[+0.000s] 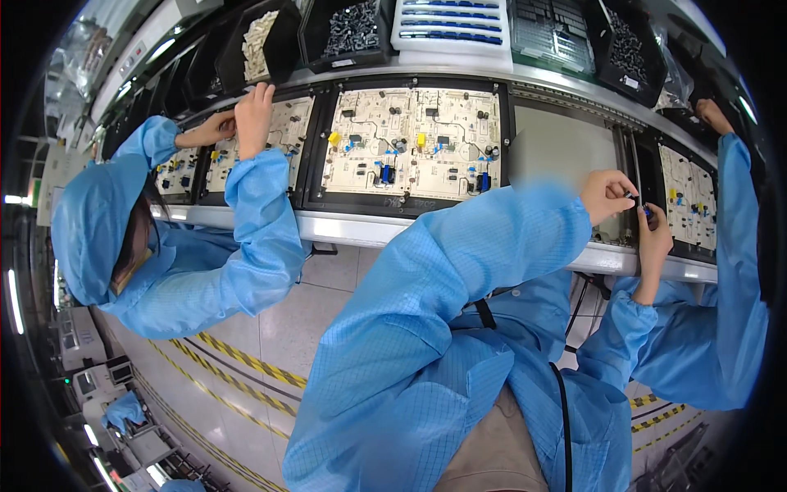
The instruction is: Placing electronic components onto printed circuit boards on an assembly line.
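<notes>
My left hand (608,193) reaches far to the right over the conveyor line, its fingertips pinched on a small dark component (632,195). Just below it, my right hand (655,236) holds a small blue component (647,213) between thumb and fingers. Both hands meet over the left edge of a black carrier (638,164) that holds a pale circuit board (687,197). Both my sleeves are light blue. The parts are too small to tell in detail.
A black carrier (321,156) with pale circuit boards (410,143) lies on the line at centre, with a grey panel (561,148) beside it. Bins of parts (352,29) line the shelf above. A hooded co-worker (106,221) works on boards at left. Another person's sleeve (738,246) reaches up at right.
</notes>
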A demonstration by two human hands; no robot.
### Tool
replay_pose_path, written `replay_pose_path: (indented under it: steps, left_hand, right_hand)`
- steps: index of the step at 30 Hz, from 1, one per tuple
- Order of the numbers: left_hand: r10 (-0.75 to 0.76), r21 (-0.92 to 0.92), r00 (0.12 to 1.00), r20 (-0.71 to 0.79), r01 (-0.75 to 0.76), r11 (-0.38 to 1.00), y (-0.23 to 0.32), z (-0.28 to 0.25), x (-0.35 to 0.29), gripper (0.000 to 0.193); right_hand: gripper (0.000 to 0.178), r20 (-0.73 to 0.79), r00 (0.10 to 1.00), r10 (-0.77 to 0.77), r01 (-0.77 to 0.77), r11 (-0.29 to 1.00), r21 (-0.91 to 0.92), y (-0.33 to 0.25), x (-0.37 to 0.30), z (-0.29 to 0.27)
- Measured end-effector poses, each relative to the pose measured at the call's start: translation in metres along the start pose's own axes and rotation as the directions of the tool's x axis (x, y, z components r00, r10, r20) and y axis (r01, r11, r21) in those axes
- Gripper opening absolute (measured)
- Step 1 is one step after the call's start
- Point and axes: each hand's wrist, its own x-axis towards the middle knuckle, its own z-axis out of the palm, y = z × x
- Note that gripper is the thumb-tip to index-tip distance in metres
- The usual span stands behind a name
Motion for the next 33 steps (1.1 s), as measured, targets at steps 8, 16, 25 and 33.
replay_pose_path:
  steps: [8,16,25,33]
  left_hand:
    - [-0.196,0.016,0.977,0.089,0.195,0.981,0.025,-0.038,-0.037,0.032]
    - [-0.068,-0.092,0.996,0.051,0.072,0.993,0.078,-0.058,-0.045,0.027]
    - [-0.032,-0.096,0.998,-0.051,0.027,0.995,0.101,-0.082,-0.050,0.031]
    - [-0.021,-0.043,0.995,-0.096,0.017,0.999,0.107,-0.083,-0.043,0.029]
  right_hand:
    - [0.034,-0.064,0.998,-0.025,0.028,0.998,0.054,-0.006,0.003,0.020]
    - [0.026,0.041,0.999,-0.022,0.011,0.967,0.254,-0.069,-0.031,0.000]
    - [0.027,0.010,0.990,-0.140,0.137,0.977,0.163,-0.112,-0.056,0.009]
    - [0.027,0.030,0.992,-0.122,0.116,0.981,0.153,-0.116,-0.059,0.011]
